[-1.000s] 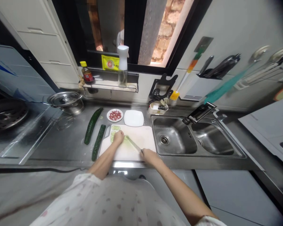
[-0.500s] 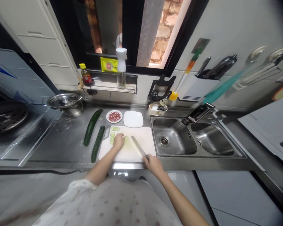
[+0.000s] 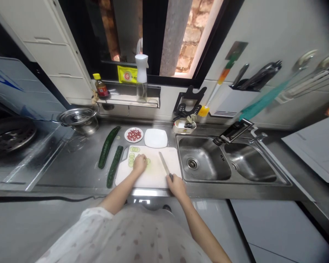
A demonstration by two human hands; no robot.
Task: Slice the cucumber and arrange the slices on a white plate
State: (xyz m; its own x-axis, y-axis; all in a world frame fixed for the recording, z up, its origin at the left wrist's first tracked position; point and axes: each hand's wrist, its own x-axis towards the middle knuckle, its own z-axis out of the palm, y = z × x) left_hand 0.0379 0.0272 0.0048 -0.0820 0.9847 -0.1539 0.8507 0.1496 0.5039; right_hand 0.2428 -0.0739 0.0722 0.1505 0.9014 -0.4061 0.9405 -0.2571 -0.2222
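I see the right hand (image 3: 177, 185) gripping the knife (image 3: 164, 163), its long axis running forward and slightly left across the right half of the cutting board (image 3: 159, 180). A pale cucumber slice (image 3: 148, 161) lies on the board between the hands, just right of the left hand (image 3: 140, 163), which is clearly nearer. Its fingers curl downward; from here I can't fairly tell whether they pinch anything.
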